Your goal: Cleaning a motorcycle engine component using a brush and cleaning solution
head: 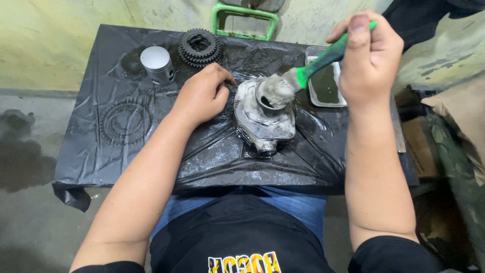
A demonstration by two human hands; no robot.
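A low table is covered by a wrinkled, wet black plastic sheet. At the back left, a silver piston is stood upright, with a stack of dark gears just beside it. A grey engine cylinder is set near the middle. A shallow metal tray of dark liquid is placed at the back right.

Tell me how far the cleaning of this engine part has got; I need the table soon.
Done, apparently: the piston and gear cluster stand aside at the back. In hand: the right hand works a green-handled brush in the bore of the grey cylinder, the left hand resting beside it. Left: the cylinder's outside is smeared, and the plastic sheet is wet.
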